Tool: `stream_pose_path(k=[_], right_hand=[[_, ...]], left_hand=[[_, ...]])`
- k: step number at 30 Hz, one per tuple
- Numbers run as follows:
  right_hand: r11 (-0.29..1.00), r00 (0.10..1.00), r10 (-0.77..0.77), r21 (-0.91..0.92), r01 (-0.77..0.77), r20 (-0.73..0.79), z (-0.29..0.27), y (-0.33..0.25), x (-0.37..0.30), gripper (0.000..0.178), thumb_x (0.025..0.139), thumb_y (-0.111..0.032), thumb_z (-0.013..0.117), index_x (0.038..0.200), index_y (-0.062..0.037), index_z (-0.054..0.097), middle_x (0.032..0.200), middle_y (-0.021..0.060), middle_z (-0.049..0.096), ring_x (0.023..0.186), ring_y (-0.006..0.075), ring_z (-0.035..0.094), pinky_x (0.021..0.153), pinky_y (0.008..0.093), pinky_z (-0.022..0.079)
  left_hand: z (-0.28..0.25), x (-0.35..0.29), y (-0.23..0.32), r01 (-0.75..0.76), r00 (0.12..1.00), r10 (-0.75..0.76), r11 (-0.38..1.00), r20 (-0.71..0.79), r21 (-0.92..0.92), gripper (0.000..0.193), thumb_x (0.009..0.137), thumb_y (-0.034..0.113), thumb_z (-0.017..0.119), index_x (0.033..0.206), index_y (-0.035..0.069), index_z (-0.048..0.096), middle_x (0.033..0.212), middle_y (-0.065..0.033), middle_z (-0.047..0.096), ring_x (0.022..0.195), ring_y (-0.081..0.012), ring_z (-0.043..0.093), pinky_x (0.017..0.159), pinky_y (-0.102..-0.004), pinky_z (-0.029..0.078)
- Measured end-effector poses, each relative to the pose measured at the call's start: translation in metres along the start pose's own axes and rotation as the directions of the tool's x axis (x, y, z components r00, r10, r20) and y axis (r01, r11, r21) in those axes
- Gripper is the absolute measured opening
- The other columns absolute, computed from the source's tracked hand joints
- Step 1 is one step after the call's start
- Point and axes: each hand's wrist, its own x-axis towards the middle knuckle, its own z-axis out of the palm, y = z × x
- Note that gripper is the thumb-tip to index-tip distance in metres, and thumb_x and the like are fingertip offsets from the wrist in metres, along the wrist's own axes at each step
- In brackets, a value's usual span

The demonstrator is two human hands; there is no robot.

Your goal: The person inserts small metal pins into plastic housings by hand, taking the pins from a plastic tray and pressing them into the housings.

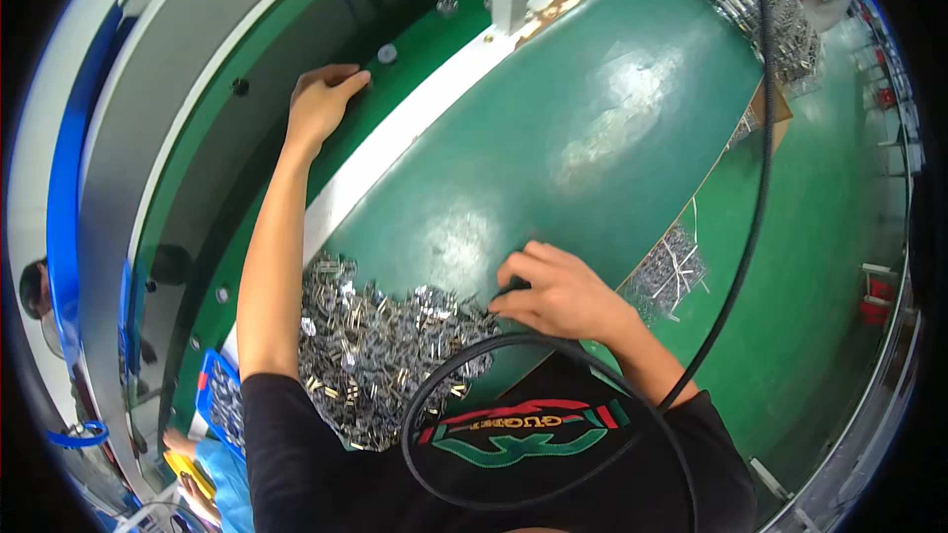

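Both hands were out in front of me. My left hand (pixel 324 99) reached far up to the clear panel (pixel 252 109) along the bench's back edge, fingers curled loosely against it and holding nothing that I could see. My right hand (pixel 555 291) rested low on the green bench top (pixel 583 109), fingers bent, tips pinched at the edge of the heap of small metal clips (pixel 380 350) that lay just before my chest. Whether it had one between the fingertips I could not tell. A black cable (pixel 736 266) looped across my shirt and ran away up the bench. The heap looked heavy as a mass, but each clip looked light, stiff, sharp-edged and slippery, and prone to tangling. I judged it best to pinch one by its flat sides.
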Motion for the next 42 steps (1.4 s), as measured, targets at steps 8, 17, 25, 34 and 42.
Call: stream_pose_path(k=[8,17,25,34,42], right_hand=[[0.925,0.965,0.133,0.379,-0.038,-0.228,-0.007,0.028,-0.013,0.021,0.089,-0.001,0.06,0.109,-0.0038,0.065,0.091,0.0096,0.056,0.08,0.0254,0.06,0.071,0.0343,0.05],[0.469,0.801,0.529,0.883,0.0,-0.281,-0.002,0.012,-0.032,0.019,0.087,-0.003,0.07,0.107,-0.0019,0.07,0.098,0.0081,0.06,0.087,0.0175,0.066,0.074,0.0293,0.052],[0.894,0.804,0.217,0.443,0.063,-0.554,-0.038,-0.017,0.041,0.016,0.078,0.001,0.077,0.093,-0.0005,0.071,0.089,0.0089,0.069,0.07,0.0121,0.066,0.06,0.0248,0.052],[0.955,0.747,-0.175,0.075,0.288,-0.642,-0.033,-0.053,0.098,0.021,0.076,0.008,0.076,0.095,0.0012,0.071,0.096,0.0121,0.066,0.078,0.0159,0.063,0.063,0.0249,0.052],[0.939,0.742,-0.27,0.003,0.344,-0.614,-0.019,-0.045,0.098,0.022,0.074,0.007,0.077,0.093,-0.0001,0.071,0.091,0.0097,0.065,0.075,0.0169,0.062,0.061,0.0254,0.051]], left_hand=[[0.027,0.051,0.035,-0.49,0.867,0.436,0.833,0.241,0.255,0.037,0.084,0.021,0.072,0.115,0.001,0.069,0.11,-0.0195,0.068,0.101,-0.0339,0.065,0.09,-0.0406,0.05],[0.026,-0.011,0.103,0.016,0.947,0.154,0.852,0.281,-0.522,0.032,0.085,0.009,0.071,0.113,-0.005,0.067,0.1,-0.0117,0.069,0.088,-0.0227,0.068,0.078,-0.0313,0.054],[-0.031,-0.141,0.091,0.194,0.919,0.24,0.419,0.314,-0.887,0.049,0.084,0.008,0.073,0.127,-0.005,0.056,0.115,-0.0135,0.064,0.104,-0.0239,0.064,0.099,-0.037,0.05],[-0.05,-0.206,0.076,-0.113,0.961,0.274,0.487,0.029,-0.866,0.038,0.078,-0.015,0.071,0.114,-0.01,0.059,0.116,-0.0236,0.065,0.103,-0.0251,0.069,0.089,-0.0332,0.06],[-0.041,-0.226,0.086,-0.032,0.989,0.141,0.484,0.042,-0.874,0.044,0.074,-0.02,0.07,0.116,-0.013,0.058,0.111,-0.0224,0.066,0.1,-0.0242,0.069,0.085,-0.0321,0.06]])
